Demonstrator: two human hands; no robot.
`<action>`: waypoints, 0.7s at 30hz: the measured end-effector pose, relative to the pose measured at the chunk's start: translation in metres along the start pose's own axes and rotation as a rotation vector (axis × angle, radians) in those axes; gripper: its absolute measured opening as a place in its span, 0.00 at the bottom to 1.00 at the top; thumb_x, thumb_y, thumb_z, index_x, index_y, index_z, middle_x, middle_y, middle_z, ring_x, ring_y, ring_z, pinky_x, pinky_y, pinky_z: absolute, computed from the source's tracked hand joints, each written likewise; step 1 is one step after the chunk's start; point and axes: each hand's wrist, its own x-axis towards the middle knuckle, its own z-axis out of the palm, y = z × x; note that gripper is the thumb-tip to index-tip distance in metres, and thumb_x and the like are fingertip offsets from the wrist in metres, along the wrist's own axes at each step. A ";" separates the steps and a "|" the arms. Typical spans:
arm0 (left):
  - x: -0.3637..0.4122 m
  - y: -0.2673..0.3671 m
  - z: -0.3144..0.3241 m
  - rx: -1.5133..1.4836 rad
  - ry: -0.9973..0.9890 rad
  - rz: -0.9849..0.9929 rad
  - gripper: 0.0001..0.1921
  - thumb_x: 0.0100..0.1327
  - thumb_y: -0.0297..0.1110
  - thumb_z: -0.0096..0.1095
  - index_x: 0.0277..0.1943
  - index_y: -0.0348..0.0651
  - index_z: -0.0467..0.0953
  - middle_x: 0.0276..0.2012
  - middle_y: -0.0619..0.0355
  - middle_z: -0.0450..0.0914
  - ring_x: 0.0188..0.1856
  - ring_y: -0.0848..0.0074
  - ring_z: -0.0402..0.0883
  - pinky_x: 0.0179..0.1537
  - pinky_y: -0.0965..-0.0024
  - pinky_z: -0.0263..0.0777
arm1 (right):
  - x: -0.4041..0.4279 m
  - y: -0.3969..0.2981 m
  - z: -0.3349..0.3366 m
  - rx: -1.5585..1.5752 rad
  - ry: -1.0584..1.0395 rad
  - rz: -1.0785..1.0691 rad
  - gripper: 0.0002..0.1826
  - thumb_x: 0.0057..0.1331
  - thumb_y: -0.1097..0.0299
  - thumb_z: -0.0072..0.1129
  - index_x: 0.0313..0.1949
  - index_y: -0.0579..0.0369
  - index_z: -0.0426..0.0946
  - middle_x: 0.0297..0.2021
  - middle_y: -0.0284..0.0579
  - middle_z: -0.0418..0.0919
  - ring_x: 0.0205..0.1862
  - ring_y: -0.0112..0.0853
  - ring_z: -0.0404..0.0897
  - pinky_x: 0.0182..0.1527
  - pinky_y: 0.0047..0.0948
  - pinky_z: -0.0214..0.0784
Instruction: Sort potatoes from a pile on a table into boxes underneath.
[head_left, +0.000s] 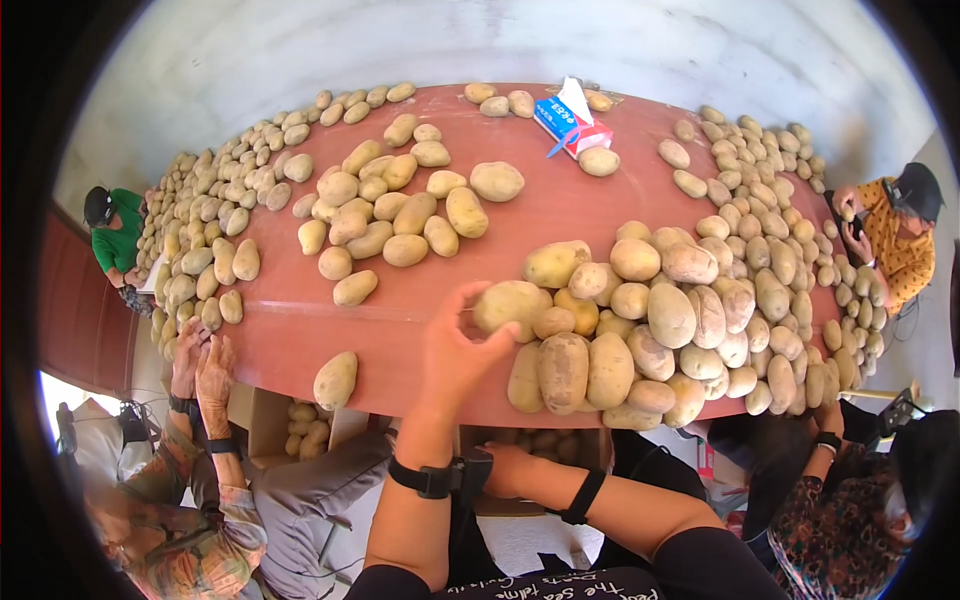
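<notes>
My left hand (465, 341) reaches over the reddish-brown table with its thumb and fingers around a large potato (508, 309) at the left edge of a heaped pile of potatoes (671, 315). My right hand (506, 469) is lower, below the table's front edge, beside an open cardboard box holding potatoes (551, 442); its fingers are partly hidden behind my left wrist, so what it holds does not show. A single potato (336, 380) lies near the front edge, left of my left arm. Farther back is a looser group of potatoes (390, 202).
A tissue box (574, 124) stands near the wall. More potatoes line the table's left (217, 195) and right sides. A cardboard box (262, 427) with potatoes is below left. Co-workers sit at both ends; one person's hands (206, 360) rest at the front left edge.
</notes>
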 end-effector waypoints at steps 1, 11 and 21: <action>-0.003 -0.001 0.007 0.003 0.004 -0.003 0.28 0.56 0.24 0.70 0.60 0.35 0.70 0.48 0.55 0.79 0.48 0.77 0.81 0.46 0.74 0.76 | -0.007 -0.005 -0.013 0.103 0.013 0.006 0.13 0.60 0.64 0.56 0.43 0.51 0.80 0.48 0.49 0.78 0.54 0.45 0.76 0.53 0.45 0.72; -0.001 0.003 0.011 -0.295 -0.089 -0.016 0.30 0.62 0.24 0.65 0.67 0.39 0.66 0.55 0.51 0.78 0.60 0.71 0.75 0.58 0.68 0.71 | 0.003 0.009 0.013 -0.042 0.091 -0.116 0.14 0.60 0.60 0.57 0.45 0.48 0.79 0.49 0.48 0.78 0.55 0.46 0.76 0.54 0.45 0.72; -0.022 -0.033 -0.141 0.888 0.309 -0.071 0.33 0.46 0.30 0.76 0.58 0.36 0.74 0.54 0.39 0.78 0.56 0.51 0.77 0.56 0.57 0.71 | -0.017 -0.019 -0.038 -0.048 -0.073 -0.046 0.13 0.63 0.69 0.52 0.46 0.57 0.79 0.49 0.54 0.78 0.53 0.49 0.78 0.55 0.45 0.72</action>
